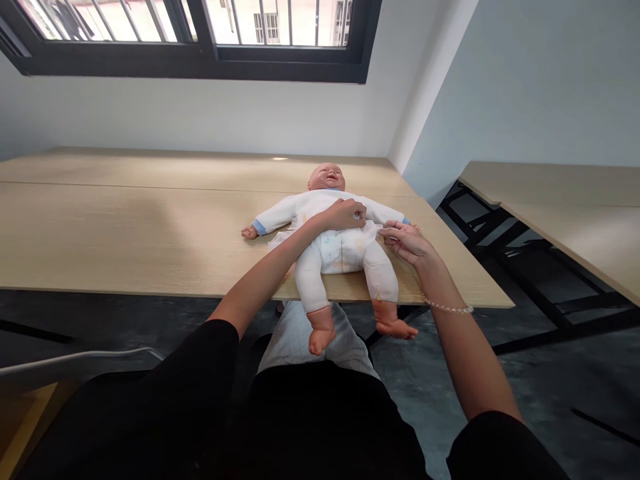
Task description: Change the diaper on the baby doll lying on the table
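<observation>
Doll (320,201), just one, wears seemingly one diaper (343,251).

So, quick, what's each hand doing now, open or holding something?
Left hand: curled over the doll; can't tell if it's holding anything.
Right hand: pinching the side of the diaper.

The person wears a black top (325,420) with loose sleeves (505,447) ending near the elbows, and light grey-blue trousers (287,345), possibly denim. Behind the right hand (406,241) sits a thin bracelet (450,308) of small, pale beads.
</observation>
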The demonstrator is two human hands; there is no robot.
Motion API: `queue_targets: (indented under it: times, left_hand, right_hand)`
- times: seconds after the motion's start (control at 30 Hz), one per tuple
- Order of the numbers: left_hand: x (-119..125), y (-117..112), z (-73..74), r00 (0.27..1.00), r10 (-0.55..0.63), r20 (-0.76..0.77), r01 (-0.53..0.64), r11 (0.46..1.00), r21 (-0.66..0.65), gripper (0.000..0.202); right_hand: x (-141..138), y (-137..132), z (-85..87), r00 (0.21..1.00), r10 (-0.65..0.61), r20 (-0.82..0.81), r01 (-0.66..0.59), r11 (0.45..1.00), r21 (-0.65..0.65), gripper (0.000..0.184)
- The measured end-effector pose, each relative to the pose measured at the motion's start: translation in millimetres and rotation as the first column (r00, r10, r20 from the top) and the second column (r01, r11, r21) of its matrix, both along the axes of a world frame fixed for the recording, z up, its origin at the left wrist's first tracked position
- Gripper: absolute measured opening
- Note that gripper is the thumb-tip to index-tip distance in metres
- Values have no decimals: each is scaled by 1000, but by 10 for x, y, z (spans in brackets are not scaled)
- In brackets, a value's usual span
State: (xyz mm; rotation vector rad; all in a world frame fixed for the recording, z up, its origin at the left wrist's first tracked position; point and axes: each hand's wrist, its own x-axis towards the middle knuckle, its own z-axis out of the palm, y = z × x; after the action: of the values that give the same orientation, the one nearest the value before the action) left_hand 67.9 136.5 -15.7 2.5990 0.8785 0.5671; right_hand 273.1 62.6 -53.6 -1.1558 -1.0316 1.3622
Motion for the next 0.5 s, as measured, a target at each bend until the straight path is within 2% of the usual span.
queue_targets:
  times: [0.17,0.33,0.5]
  left_hand:
    - [-1,-4,-1,1000,18,-6,-18,1000,5,15]
    - [-2,20,-22,1000,-6,24,6,1000,7,16]
    - [-1,26,-31,999,-14,43,14,1000,-2,15]
  right_hand:
    - [49,21,-3,994,-80,-77,85,995,53,47]
    - [53,27,3,996,-87,-37,90,990,104,51]
    - [91,66,-14,993,-49,-105,61,991,123,55]
